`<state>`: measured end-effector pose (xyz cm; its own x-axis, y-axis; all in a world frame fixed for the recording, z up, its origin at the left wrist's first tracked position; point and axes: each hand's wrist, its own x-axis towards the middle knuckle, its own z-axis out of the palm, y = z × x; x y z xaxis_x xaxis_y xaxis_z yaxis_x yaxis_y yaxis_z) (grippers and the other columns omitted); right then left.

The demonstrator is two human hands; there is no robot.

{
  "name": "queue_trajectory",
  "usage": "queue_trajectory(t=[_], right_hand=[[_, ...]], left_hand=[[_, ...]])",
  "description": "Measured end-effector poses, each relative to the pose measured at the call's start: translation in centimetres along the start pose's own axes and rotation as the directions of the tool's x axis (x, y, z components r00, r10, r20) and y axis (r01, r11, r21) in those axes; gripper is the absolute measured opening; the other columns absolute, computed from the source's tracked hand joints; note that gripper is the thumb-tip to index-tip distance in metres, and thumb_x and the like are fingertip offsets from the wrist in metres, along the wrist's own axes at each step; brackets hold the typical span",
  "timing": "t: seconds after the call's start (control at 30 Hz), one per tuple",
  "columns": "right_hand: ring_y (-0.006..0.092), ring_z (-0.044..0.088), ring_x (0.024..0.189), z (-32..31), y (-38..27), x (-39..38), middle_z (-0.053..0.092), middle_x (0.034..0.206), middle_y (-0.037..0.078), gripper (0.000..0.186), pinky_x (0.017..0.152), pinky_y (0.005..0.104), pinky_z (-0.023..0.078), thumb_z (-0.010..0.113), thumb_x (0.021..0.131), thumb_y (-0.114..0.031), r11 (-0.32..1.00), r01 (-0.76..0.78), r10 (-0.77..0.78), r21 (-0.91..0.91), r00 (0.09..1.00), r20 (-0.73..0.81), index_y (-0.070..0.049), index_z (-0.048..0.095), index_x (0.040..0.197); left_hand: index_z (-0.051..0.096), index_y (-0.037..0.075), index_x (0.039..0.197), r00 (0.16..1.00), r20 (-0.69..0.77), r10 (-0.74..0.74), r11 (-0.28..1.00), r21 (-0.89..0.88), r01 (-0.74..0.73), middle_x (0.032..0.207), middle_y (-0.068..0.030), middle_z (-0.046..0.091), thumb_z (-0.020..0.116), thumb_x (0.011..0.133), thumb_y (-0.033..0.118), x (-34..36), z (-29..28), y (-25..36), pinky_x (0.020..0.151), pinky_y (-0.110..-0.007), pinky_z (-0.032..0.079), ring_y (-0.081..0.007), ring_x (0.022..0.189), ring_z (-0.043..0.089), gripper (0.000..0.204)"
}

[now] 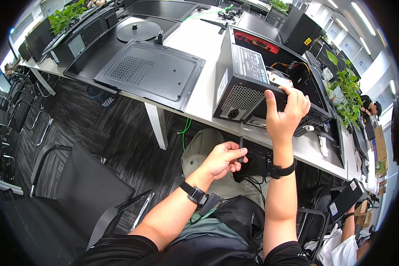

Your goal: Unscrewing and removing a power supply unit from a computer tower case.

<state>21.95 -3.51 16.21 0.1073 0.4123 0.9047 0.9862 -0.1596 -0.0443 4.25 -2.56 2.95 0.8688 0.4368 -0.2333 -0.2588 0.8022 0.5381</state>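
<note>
My left hand [226,160] is closed around the handle of a slim black screwdriver [241,144], whose shaft points up to the lower rim of a power supply's perforated rear face [237,99]; whether the tip sits in a screw is too small to tell. My right hand [283,113] grips the upper corner of the power supply, thumb on its rear, fingers over the top. The power supply sits in an open black computer case [303,77] at the front edge of a white table [191,108]. A detached black side panel [159,77] lies left of the case.
A monitor stand's round base [138,32] lies behind the panel. A potted plant [343,88] is right of the case. An office chair [80,186] stands at lower left. Another person's forearm [348,224] and a black box [346,199] are at lower right.
</note>
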Motion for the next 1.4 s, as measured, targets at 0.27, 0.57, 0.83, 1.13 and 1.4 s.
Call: queue_trajectory(t=[0.27,0.57,0.83,1.13,1.4], right_hand=[[0.0285,0.060,0.115,0.0,0.0,0.0,0.066,0.112,0.008,0.045,0.117,0.0502,0.027,0.079,0.093,-0.049,1.000,-0.004,0.004,0.016,1.000,0.001,-0.010,0.068,0.112],[0.0286,0.061,0.114,-0.1,0.1,0.0,0.066,0.111,0.008,0.045,0.116,0.0499,0.028,0.079,0.092,-0.049,1.000,-0.010,0.010,0.021,1.000,0.010,-0.010,0.069,0.112],[0.0290,0.060,0.113,0.0,0.0,0.0,0.066,0.111,0.008,0.045,0.116,0.0494,0.028,0.079,0.092,-0.049,1.000,0.001,-0.001,0.008,1.000,-0.010,-0.010,0.068,0.111],[0.0289,0.060,0.113,0.1,0.1,-0.1,0.066,0.111,0.008,0.045,0.116,0.0497,0.028,0.080,0.092,-0.048,1.000,0.011,-0.011,0.018,1.000,-0.023,-0.010,0.068,0.112],[0.0291,0.061,0.117,0.0,0.1,-0.1,0.067,0.114,0.009,0.046,0.118,0.0508,0.028,0.081,0.091,-0.048,1.000,-0.009,0.009,0.012,1.000,-0.003,-0.010,0.068,0.113]], left_hand=[[0.066,0.001,0.102,0.996,0.024,-0.081,0.992,-0.094,0.083,0.091,-0.0129,0.075,0.079,0.098,0.017,0.3,-0.7,-0.4,0.051,-0.020,0.058,-0.0125,0.059,0.070,0.021],[0.067,-0.002,0.113,0.984,0.177,0.028,0.995,-0.097,-0.011,0.100,-0.0209,0.076,0.063,0.109,0.019,0.1,-0.8,-0.7,0.063,-0.025,0.057,-0.0179,0.070,0.069,0.022],[0.066,-0.007,0.123,0.930,0.367,0.010,0.988,-0.144,0.046,0.108,-0.0211,0.074,0.052,0.113,0.021,-0.1,-2.3,0.8,0.068,-0.029,0.056,-0.0217,0.082,0.070,0.033],[0.071,-0.002,0.112,0.985,0.147,-0.095,0.990,-0.085,0.108,0.097,-0.0074,0.074,0.073,0.102,0.013,0.3,-2.2,0.0,0.070,-0.024,0.064,-0.0173,0.080,0.076,0.019],[0.067,-0.005,0.122,0.974,0.213,-0.082,0.991,-0.086,0.103,0.104,-0.0137,0.076,0.065,0.107,0.016,0.2,-2.9,-0.1,0.064,-0.022,0.062,-0.0210,0.083,0.077,0.025]])
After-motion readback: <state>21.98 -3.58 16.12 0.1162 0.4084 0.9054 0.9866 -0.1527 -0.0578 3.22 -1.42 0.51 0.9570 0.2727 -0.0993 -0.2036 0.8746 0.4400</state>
